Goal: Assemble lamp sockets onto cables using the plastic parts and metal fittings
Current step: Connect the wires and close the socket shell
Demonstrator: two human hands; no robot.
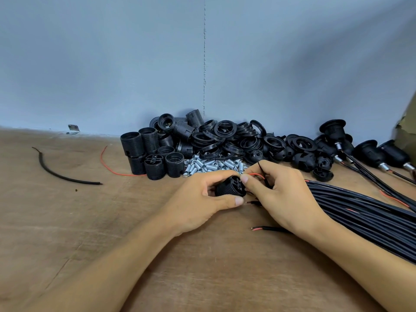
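We find the task's thing at the middle of the wooden worktop (90,221): a black threaded socket body (229,188), lying on its side and held just above the surface. The left hand (202,199) is curled round it, forefinger over the top and thumb along the underside, so the grip is closed on the part. The right hand (286,199) meets it at the socket's open end face. Its thumb and forefinger pinch a thin red wire (256,175) that loops out from that face, and a thin black wire (262,170) sticks up between its fingers. Whether either wire is seated in a terminal we cannot tell.

Beneath the right wrist a black cable end (270,229) rests on the worktop with its red core showing. To the right a thick bundle of black cables (360,206) runs off the frame.

Against the blue-grey wall (135,64) we see the stock in loose heaps:
- more threaded socket bodies (153,152), some upright;
- black collar rings (225,136) just beside them;
- small silver threaded metal fittings (211,165) in front, near the hands;
- domed black caps (304,162) further right.

Beyond the caps lie finished sockets on cables (369,152), and a torn cardboard edge (407,131) shows at the frame's right side.

Well apart on the left lie a curved offcut of black cable (58,174), a loose red strand (105,163), and a small metal bracket (73,129) at the wall's foot.
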